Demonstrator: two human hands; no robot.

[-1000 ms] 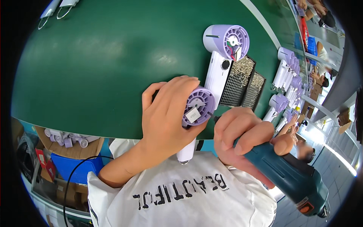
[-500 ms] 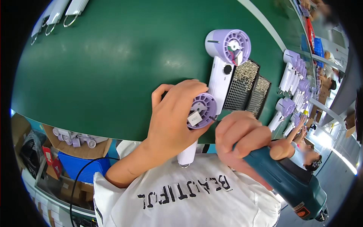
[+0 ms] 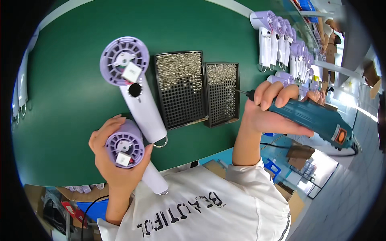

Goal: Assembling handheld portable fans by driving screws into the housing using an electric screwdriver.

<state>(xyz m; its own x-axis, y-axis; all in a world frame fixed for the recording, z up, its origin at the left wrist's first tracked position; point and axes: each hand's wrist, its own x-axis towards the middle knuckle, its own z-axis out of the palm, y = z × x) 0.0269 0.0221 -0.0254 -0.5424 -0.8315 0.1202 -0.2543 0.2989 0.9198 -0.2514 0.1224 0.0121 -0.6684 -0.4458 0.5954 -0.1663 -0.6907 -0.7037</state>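
Fan [image 3: 125, 149] in my left hand [image 3: 114, 173], at the near left of the surface [image 3: 68, 100]: that hand curves around the purple head, fingers over its left side and thumb along its right, the slotted face turned up. Its white handle slants near and right, reaching my shirt [image 3: 177, 219]. My right hand [image 3: 263, 112] is wrapped firmly around a teal driver [image 3: 313, 118], fingers over its front end. The bit [image 3: 240, 91] points left, its tip at the right side of the right tray [image 3: 219, 96]; I cannot tell whether it touches the screws [image 3: 223, 74] there. Just left stands a larger tray [image 3: 183, 106], more screws heaped at its far end. A second fan [image 3: 146, 114] lies left of that, its handle end just beside my left thumb. More fans [image 3: 277, 44] line the far right.
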